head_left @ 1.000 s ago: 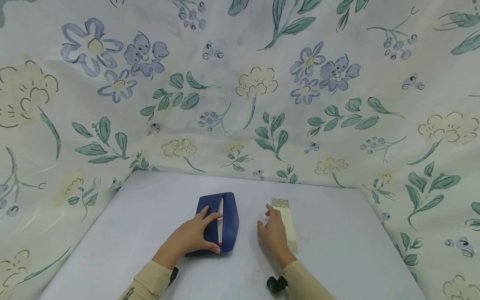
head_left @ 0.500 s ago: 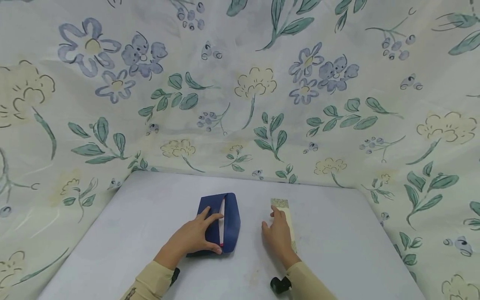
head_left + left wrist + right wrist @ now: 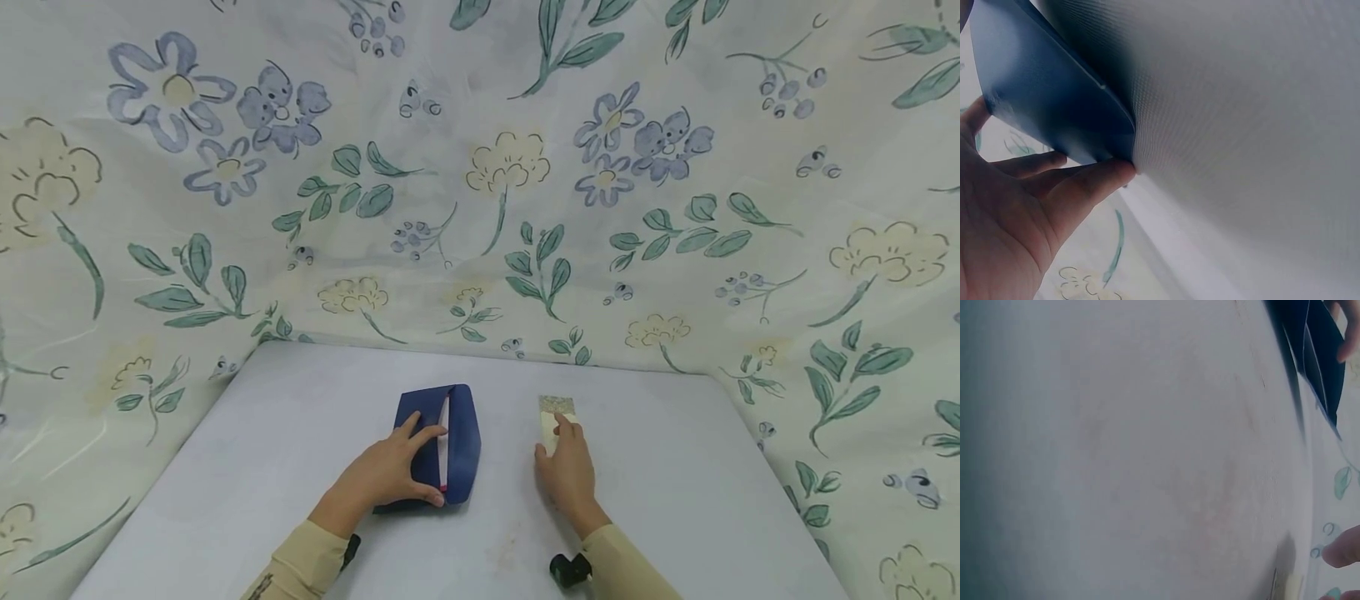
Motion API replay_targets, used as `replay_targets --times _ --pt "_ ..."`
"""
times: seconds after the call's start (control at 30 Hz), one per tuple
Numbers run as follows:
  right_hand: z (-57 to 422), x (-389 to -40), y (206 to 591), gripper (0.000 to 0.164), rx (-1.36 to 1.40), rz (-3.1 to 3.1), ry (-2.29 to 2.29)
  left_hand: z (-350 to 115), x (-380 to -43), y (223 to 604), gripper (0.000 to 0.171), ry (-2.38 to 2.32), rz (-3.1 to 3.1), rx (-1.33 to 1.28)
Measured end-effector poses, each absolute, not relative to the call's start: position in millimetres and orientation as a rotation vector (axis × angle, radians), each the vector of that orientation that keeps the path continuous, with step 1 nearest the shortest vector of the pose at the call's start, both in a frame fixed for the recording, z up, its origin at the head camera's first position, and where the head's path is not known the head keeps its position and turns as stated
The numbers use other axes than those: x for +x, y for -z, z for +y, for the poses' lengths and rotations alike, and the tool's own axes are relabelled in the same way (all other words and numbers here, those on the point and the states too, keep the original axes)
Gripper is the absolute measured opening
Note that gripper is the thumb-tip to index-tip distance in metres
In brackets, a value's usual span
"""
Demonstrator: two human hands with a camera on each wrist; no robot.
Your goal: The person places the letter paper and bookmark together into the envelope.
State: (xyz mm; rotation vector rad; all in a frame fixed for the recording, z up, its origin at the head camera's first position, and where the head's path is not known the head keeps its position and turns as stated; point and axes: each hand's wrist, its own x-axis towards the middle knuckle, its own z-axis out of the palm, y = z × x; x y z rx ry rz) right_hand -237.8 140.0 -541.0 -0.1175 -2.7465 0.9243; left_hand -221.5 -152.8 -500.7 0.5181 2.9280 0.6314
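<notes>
So, two bare hands here: the left hand point(image 3: 382, 467) has its grip on one blue envelope point(image 3: 465, 446), thumb at the near end and the other fingers spread across it, while the right hand's point(image 3: 572, 471) grip is loose, fingers a bit bent and thumb well apart from them, over one cream card point(image 3: 550, 429). From the head view alone I couldn't say if it touches the card, but the right wrist cam shows the thumb tip apart from it. The envelope sits on the left, flap pointing right, and the card lies just across from it; its far end has one speckled band point(image 3: 556, 404), the near end is hidden behind the hand. Only the head view gets the pale strip point(image 3: 442, 446) in the envelope's mouth, plus a tiny red bit point(image 3: 443, 488) at the bottom. The left wrist cam adds the thumb tip right at the envelope's corner and a fine texture on the white desk point(image 3: 660, 467). There are brownish smudges point(image 3: 504, 542) on it too, way clearer from the right wrist. Further out: two tan sleeves, two black gadgets at the wrists, and a floral sheet point(image 3: 442, 325) behind. Closest thing to writing is a dark mark point(image 3: 259, 587) on the left sleeve, too small to read.
</notes>
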Motion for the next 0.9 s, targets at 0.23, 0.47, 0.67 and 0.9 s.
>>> replay_targets --times 0.23,0.47,0.67,0.9 --pt "148 -235 542 0.063 -0.120 -2.741 -0.753 -151 -219 497 0.107 -0.634 2.919 0.507" --pt "155 -236 545 0.065 -0.127 -2.776 -0.713 -149 -219 497 0.107 -0.626 2.921 0.506" --pt "159 -235 542 0.069 -0.153 -2.822 -0.667 -147 -220 499 0.106 -0.642 2.919 0.512" --pt "162 -235 539 0.079 -0.233 -2.871 -0.662 -145 -221 500 0.107 -0.632 2.915 0.516"
